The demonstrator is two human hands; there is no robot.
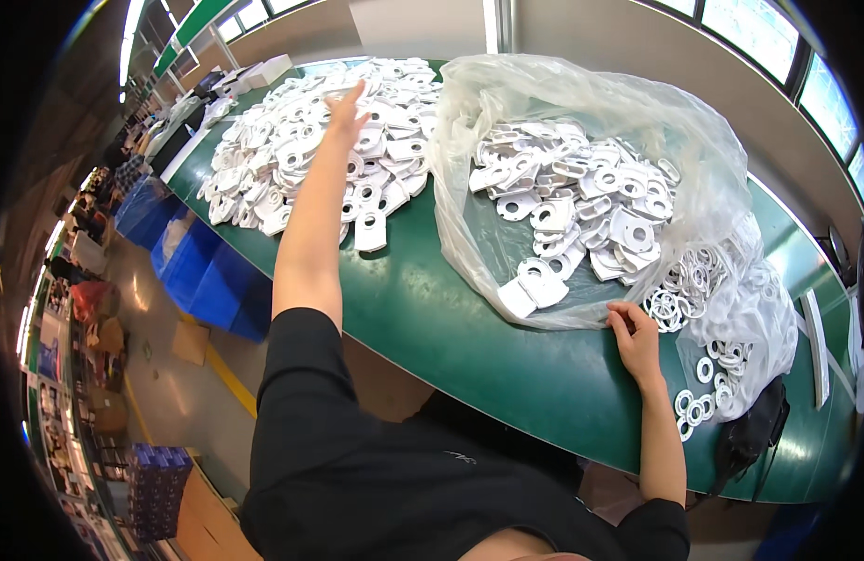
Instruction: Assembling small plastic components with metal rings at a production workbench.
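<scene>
My left arm stretches far across the table to a big heap of white plastic parts (254, 178), flat pieces with round holes. Over the heap's far side, my left hand (346, 117) has its fingers spread, with nothing visible in them. Closer to me on the right, my right hand (635, 338) is bent, thumb and fingers together at the near edge of a clear plastic bag (455, 210), seemingly pinching its rim. Inside the opened bag lies a second pile of similar white parts (581, 187). White rings (670, 309) lie just beyond my right hand.
A smaller clear bag (773, 323) with rings stands at the right, loose rings (693, 409) near it. A black bag (754, 430) sits by the green table's (432, 346) right front edge. Blue bins (212, 280) stand on the floor at left. A wall runs behind the table.
</scene>
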